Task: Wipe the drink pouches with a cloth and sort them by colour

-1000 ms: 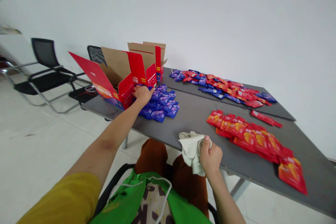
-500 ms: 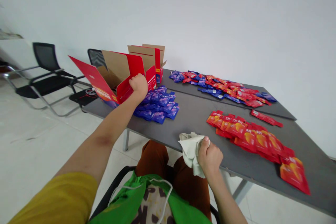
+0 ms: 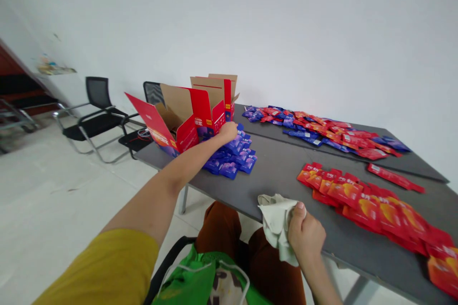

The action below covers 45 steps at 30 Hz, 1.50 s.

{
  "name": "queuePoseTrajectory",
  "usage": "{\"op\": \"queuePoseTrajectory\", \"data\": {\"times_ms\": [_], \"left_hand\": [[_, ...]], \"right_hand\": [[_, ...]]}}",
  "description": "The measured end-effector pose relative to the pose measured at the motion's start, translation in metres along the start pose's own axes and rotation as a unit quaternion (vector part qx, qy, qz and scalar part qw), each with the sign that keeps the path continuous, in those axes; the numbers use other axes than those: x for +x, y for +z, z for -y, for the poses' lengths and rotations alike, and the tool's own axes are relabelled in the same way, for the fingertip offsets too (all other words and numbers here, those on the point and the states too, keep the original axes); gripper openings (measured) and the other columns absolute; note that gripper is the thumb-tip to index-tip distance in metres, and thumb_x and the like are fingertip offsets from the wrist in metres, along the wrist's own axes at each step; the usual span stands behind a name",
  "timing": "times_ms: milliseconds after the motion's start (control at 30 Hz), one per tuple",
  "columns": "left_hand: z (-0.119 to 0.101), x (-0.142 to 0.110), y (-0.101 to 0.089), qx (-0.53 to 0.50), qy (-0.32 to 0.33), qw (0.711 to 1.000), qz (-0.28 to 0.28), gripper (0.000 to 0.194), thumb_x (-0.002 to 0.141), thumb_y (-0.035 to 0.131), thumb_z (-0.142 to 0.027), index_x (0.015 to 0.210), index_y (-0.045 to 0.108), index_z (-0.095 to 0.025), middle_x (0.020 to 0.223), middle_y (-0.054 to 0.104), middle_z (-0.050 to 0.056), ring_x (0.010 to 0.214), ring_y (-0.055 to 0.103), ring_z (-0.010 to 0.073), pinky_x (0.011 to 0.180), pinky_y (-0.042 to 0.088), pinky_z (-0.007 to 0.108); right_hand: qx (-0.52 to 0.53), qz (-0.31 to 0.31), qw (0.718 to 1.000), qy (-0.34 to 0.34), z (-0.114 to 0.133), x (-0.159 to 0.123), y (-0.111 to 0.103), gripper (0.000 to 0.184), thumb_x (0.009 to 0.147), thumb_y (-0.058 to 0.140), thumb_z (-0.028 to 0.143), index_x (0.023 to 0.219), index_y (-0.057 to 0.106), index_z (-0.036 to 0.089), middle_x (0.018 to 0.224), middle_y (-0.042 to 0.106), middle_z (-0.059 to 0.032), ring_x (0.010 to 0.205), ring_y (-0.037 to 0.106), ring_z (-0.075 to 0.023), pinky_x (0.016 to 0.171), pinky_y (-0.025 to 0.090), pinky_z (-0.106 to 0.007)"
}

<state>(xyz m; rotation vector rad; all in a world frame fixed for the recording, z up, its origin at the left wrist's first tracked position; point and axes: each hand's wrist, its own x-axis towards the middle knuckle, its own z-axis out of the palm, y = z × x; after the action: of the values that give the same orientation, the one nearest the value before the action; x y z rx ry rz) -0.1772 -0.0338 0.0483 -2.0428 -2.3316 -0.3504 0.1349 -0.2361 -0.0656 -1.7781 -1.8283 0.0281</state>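
The red-and-kraft carton stands open, flaps up, at the table's far left end, the left hand curled against its edge; whether it grips, I cannot tell. If the carton tips, it could scatter the heaped blue sachets just beside it. The right hand is closed on an off-white cloth on the grey table, near the red sachets.

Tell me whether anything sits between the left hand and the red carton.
Nothing visible does: the left hand is right at the near side of the red cardboard carton, with the pile of blue sachets just beyond and below it.
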Motion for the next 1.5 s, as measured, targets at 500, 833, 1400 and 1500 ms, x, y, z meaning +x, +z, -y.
{"op": "queuePoseTrajectory", "data": {"times_ms": [500,833,1400,1500], "left_hand": [[-0.022,-0.024,0.031,0.104,-0.047,0.986,-0.119,0.037,0.088,0.035,-0.013,0.109,0.062,0.000,0.110,0.060,0.028,0.104,0.059,0.0332,0.085,0.043,0.041],[-0.019,-0.090,-0.054,0.032,-0.121,0.989,-0.079,0.045,0.087,0.040,-0.044,0.096,0.072,-0.014,0.097,0.071,0.018,0.097,0.065,0.0316,0.078,0.049,0.037],[0.016,0.017,-0.036,-0.134,0.163,0.976,0.055,0.033,0.084,0.047,-0.038,0.085,0.072,-0.017,0.080,0.074,0.005,0.072,0.068,0.0162,0.066,0.049,0.022],[0.006,0.049,-0.024,-0.075,0.159,0.984,0.022,0.033,0.084,0.046,-0.041,0.082,0.072,-0.020,0.081,0.075,0.004,0.078,0.068,0.0164,0.067,0.048,0.021]], "right_hand": [[-0.027,0.077,0.996,0.036,0.012,0.007,-0.007,0.064,0.098,0.019,0.046,0.066,0.065,0.015,0.060,0.062,-0.0167,0.051,0.055,-0.0210,0.052,0.021,-0.029],[0.300,-0.011,0.947,0.111,0.013,0.023,-0.013,0.058,0.089,0.026,0.068,0.051,0.030,0.026,0.043,0.038,0.0017,0.044,0.036,-0.0133,0.046,0.024,-0.027],[0.334,-0.045,0.941,0.021,0.056,0.074,-0.021,0.062,0.096,0.027,0.052,0.140,0.041,0.012,0.137,0.050,-0.0187,0.127,0.045,-0.0272,0.105,0.034,-0.046],[0.126,0.042,0.991,-0.018,0.056,0.044,0.001,0.054,0.093,0.037,0.047,0.136,0.049,0.016,0.141,0.046,-0.0205,0.134,0.035,-0.0368,0.105,0.024,-0.063]]}}
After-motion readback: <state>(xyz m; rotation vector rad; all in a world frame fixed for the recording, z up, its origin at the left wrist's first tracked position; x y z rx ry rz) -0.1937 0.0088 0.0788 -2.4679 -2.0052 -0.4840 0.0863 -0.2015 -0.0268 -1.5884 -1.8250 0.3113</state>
